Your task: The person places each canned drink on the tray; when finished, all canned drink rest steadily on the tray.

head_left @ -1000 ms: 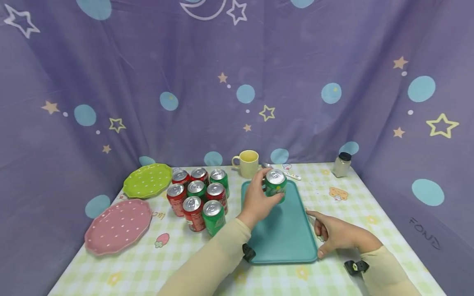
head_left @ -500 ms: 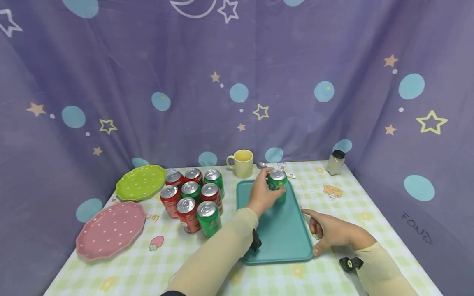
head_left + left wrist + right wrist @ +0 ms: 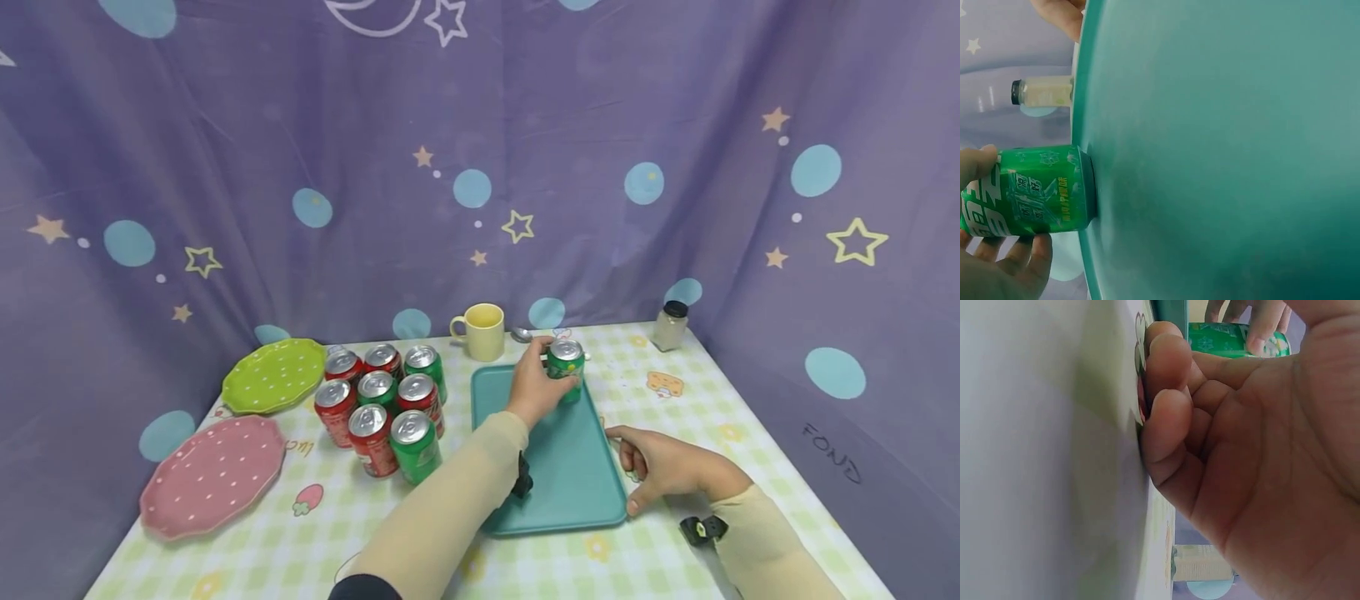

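Note:
My left hand (image 3: 534, 388) grips a green soda can (image 3: 565, 368) standing at the far right corner of the teal tray (image 3: 558, 475). The left wrist view shows the can (image 3: 1029, 190) with its base on the tray (image 3: 1222, 150) and my fingers (image 3: 1007, 269) wrapped round it. My right hand (image 3: 660, 465) rests on the tablecloth at the tray's right edge, index finger and thumb touching the rim, the other fingers curled. In the right wrist view those curled fingers (image 3: 1169, 394) press on the cloth, with the can (image 3: 1229, 340) beyond.
A cluster of several red and green cans (image 3: 378, 396) stands left of the tray. A green plate (image 3: 273, 375) and a pink plate (image 3: 213, 475) lie further left. A yellow mug (image 3: 480, 331), a spoon (image 3: 525, 335) and a small jar (image 3: 670, 325) stand at the back.
My left hand has carried the green can toward the tray's far right corner and set it down there. My right hand has stayed at the tray's right edge.

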`<state>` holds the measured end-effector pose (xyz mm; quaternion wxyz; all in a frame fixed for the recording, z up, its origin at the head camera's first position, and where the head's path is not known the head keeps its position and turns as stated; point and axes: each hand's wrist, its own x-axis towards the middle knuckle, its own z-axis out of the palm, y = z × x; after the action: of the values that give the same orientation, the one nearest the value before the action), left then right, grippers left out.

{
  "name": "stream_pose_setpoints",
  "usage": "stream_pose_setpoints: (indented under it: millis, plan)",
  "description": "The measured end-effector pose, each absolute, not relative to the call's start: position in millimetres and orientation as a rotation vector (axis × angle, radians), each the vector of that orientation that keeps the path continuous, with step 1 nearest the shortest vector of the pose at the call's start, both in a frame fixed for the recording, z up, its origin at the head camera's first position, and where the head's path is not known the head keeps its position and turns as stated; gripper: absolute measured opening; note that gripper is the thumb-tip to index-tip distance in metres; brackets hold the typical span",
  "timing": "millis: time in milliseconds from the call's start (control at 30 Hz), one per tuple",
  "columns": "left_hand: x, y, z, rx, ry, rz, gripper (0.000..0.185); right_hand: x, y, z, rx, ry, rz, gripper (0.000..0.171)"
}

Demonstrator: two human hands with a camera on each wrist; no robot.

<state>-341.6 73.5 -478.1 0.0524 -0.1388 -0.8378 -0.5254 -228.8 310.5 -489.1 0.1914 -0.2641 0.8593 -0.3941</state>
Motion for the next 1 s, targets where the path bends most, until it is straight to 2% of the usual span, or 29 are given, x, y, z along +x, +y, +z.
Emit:
stream_pose_setpoints:
  millis: [700,833,1000]
  plan:
    - [-340,73,-474,-0.432,-2.651,-1.455,0.079,-232,307,-489,-0.712,2.409,-1.106,0.114]
    - [-329,67,-463,-0.502,-2.627,-1.502,0.078,-232,310,-491,-0.703,2.421,-1.074,0.113]
    - [-298,51,-434,-0.640,-2.489,-1.443,0.073,-233,314,-494,-0.708,2.420,-1.057,0.113]
